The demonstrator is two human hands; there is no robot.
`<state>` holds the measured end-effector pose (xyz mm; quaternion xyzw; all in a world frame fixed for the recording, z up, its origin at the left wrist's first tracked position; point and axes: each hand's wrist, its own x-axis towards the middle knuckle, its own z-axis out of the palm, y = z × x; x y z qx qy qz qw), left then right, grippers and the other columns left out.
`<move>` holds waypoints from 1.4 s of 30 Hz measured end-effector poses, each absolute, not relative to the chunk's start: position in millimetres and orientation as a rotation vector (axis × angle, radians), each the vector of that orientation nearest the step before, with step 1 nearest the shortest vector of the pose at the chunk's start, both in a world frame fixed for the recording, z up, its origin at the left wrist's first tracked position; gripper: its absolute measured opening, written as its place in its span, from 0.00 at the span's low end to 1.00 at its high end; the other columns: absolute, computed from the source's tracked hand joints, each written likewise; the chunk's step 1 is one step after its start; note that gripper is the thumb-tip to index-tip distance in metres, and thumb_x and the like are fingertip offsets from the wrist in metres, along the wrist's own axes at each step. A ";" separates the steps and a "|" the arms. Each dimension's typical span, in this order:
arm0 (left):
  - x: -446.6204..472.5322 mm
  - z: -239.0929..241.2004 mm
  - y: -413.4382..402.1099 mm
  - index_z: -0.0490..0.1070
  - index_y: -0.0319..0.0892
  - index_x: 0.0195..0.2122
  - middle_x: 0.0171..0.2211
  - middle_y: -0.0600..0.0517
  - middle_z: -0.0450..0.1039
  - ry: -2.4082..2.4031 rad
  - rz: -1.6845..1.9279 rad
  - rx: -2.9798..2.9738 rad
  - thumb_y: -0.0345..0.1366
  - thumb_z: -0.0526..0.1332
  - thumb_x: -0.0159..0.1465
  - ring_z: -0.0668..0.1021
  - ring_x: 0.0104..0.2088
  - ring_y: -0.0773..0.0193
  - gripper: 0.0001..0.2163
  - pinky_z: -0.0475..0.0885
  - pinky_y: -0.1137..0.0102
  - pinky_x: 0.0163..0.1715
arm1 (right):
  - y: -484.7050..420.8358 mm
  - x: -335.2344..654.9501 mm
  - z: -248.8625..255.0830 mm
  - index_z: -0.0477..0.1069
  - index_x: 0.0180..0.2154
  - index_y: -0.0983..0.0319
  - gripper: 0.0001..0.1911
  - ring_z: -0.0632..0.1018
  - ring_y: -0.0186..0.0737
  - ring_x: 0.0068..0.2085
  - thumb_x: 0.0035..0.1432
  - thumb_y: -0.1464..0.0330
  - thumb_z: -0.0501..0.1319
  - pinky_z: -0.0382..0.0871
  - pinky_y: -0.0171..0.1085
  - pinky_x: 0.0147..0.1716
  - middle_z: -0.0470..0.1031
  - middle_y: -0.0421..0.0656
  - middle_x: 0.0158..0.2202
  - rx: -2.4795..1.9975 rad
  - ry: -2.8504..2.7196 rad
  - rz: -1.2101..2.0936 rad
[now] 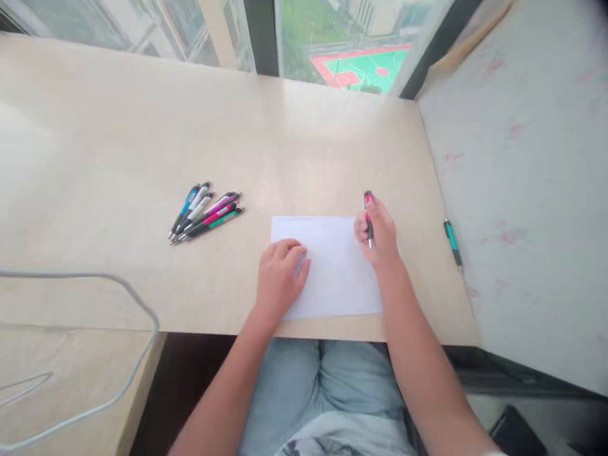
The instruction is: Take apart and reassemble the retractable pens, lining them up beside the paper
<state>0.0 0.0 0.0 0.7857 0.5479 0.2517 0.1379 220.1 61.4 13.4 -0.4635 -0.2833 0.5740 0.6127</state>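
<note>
A white sheet of paper (335,269) lies on the beige desk (142,139) near its front edge. My left hand (280,275) rests on the sheet's left part, fingers curled loosely and pressing it flat. My right hand (377,234) is at the sheet's upper right corner, closed around a pink and black pen (368,212) with the tip pointing down toward the paper.
Several pens (206,215) in blue, white, pink and green lie bunched to the left of the paper. A green pen (453,242) lies alone at the desk's right edge by the wall. A grey wire frame (137,304) curves at the lower left. A window runs behind the desk.
</note>
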 end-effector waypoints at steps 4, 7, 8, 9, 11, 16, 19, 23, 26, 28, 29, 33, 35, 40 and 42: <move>-0.8 -0.3 1.1 0.73 0.43 0.42 0.47 0.46 0.75 1.593 0.731 2.277 0.34 0.61 0.66 0.75 0.47 0.54 0.06 0.69 0.58 0.50 | 56.0 212.7 10.7 0.63 0.47 0.57 0.24 0.62 0.25 0.15 0.54 0.56 0.67 0.47 0.29 0.14 0.69 0.29 0.19 -1.128 -0.682 1.316; 1.4 3.6 1.1 0.74 0.44 0.42 0.46 0.46 0.75 1.609 0.708 2.271 0.34 0.62 0.65 0.75 0.46 0.54 0.05 0.70 0.58 0.50 | 52.5 209.3 9.2 0.63 0.51 0.58 0.24 0.62 0.25 0.15 0.55 0.61 0.65 0.48 0.29 0.14 0.70 0.30 0.20 -1.147 -0.671 1.308; 2.9 6.0 0.8 0.74 0.44 0.42 0.46 0.46 0.75 1.623 0.688 2.267 0.34 0.62 0.65 0.75 0.46 0.54 0.05 0.70 0.58 0.50 | 51.8 208.5 8.9 0.62 0.54 0.58 0.25 0.62 0.26 0.15 0.55 0.63 0.64 0.48 0.29 0.14 0.70 0.29 0.20 -1.151 -0.667 1.308; 4.9 8.7 0.3 0.74 0.44 0.42 0.47 0.46 0.75 1.644 0.661 2.264 0.34 0.62 0.65 0.76 0.46 0.53 0.06 0.70 0.57 0.49 | 51.3 207.8 8.7 0.61 0.56 0.57 0.27 0.62 0.26 0.15 0.55 0.65 0.63 0.49 0.29 0.14 0.69 0.29 0.20 -1.154 -0.667 1.312; 9.7 14.1 -1.3 0.74 0.44 0.43 0.47 0.46 0.75 1.695 0.598 2.268 0.33 0.62 0.65 0.76 0.46 0.52 0.07 0.71 0.57 0.48 | 51.0 206.5 8.6 0.60 0.59 0.56 0.29 0.62 0.26 0.15 0.55 0.67 0.60 0.50 0.29 0.15 0.68 0.28 0.19 -1.153 -0.685 1.323; 19.5 15.4 -6.5 0.75 0.43 0.46 0.48 0.44 0.74 1.736 0.589 2.294 0.31 0.59 0.66 0.75 0.47 0.51 0.09 0.72 0.58 0.47 | 51.2 203.2 9.2 0.60 0.58 0.56 0.27 0.62 0.27 0.14 0.56 0.65 0.59 0.50 0.29 0.14 0.69 0.28 0.19 -1.154 -0.714 1.330; 20.2 8.0 -9.3 0.76 0.44 0.45 0.49 0.44 0.74 1.701 0.691 2.267 0.30 0.57 0.67 0.75 0.48 0.52 0.10 0.71 0.57 0.48 | 50.4 201.6 9.3 0.60 0.58 0.56 0.27 0.63 0.27 0.15 0.57 0.65 0.59 0.51 0.29 0.15 0.69 0.28 0.20 -1.156 -0.721 1.330; 17.4 0.0 -11.1 0.77 0.44 0.42 0.48 0.45 0.76 1.662 0.789 2.253 0.30 0.57 0.68 0.76 0.48 0.53 0.09 0.71 0.57 0.49 | 49.5 201.0 10.4 0.60 0.57 0.56 0.25 0.63 0.27 0.14 0.58 0.63 0.60 0.51 0.29 0.14 0.70 0.28 0.20 -1.117 -0.727 1.348; 15.7 -2.0 -11.0 0.77 0.44 0.41 0.49 0.46 0.76 1.634 0.818 2.256 0.30 0.58 0.67 0.76 0.48 0.53 0.08 0.71 0.57 0.49 | 49.5 201.7 11.8 0.60 0.56 0.56 0.25 0.63 0.27 0.14 0.59 0.63 0.61 0.51 0.29 0.15 0.70 0.29 0.20 -1.101 -0.708 1.349; 15.5 -2.1 -11.0 0.77 0.44 0.41 0.49 0.46 0.77 1.631 0.821 2.259 0.30 0.58 0.67 0.76 0.48 0.53 0.08 0.71 0.57 0.49 | 49.5 202.2 12.4 0.59 0.58 0.56 0.26 0.63 0.27 0.15 0.59 0.63 0.61 0.51 0.29 0.15 0.69 0.29 0.20 -1.100 -0.689 1.332; 15.7 -1.9 -11.1 0.77 0.44 0.41 0.48 0.46 0.77 1.633 0.823 2.261 0.30 0.58 0.67 0.77 0.48 0.53 0.08 0.71 0.57 0.49 | 49.6 202.4 12.5 0.58 0.59 0.56 0.28 0.63 0.27 0.15 0.59 0.63 0.61 0.51 0.29 0.15 0.69 0.29 0.20 -1.102 -0.679 1.325; 16.9 -0.6 -11.4 0.77 0.44 0.41 0.48 0.46 0.77 1.642 0.830 2.265 0.30 0.58 0.67 0.77 0.47 0.53 0.08 0.71 0.57 0.48 | 49.8 202.4 12.3 0.54 0.63 0.56 0.33 0.63 0.27 0.15 0.58 0.62 0.62 0.50 0.30 0.15 0.69 0.29 0.20 -1.114 -0.642 1.328; 17.1 -0.3 -11.6 0.77 0.44 0.41 0.48 0.46 0.77 1.640 0.828 2.260 0.29 0.58 0.67 0.77 0.48 0.53 0.08 0.71 0.57 0.49 | 50.0 202.6 11.8 0.56 0.62 0.55 0.32 0.63 0.27 0.15 0.58 0.62 0.62 0.50 0.30 0.15 0.70 0.29 0.21 -1.116 -0.638 1.338; 16.4 -0.6 -12.0 0.76 0.44 0.41 0.48 0.45 0.77 1.641 0.819 2.247 0.29 0.58 0.66 0.76 0.48 0.53 0.08 0.71 0.57 0.49 | 50.3 203.9 8.8 0.59 0.59 0.55 0.29 0.63 0.27 0.15 0.58 0.62 0.62 0.49 0.30 0.15 0.70 0.30 0.21 -1.125 -0.639 1.334; 16.3 -0.4 -12.2 0.76 0.44 0.41 0.49 0.46 0.77 1.642 0.810 2.246 0.29 0.58 0.66 0.76 0.48 0.53 0.08 0.71 0.56 0.49 | 50.4 204.2 7.6 0.59 0.59 0.55 0.29 0.62 0.27 0.15 0.57 0.63 0.62 0.49 0.30 0.15 0.70 0.29 0.21 -1.118 -0.634 1.330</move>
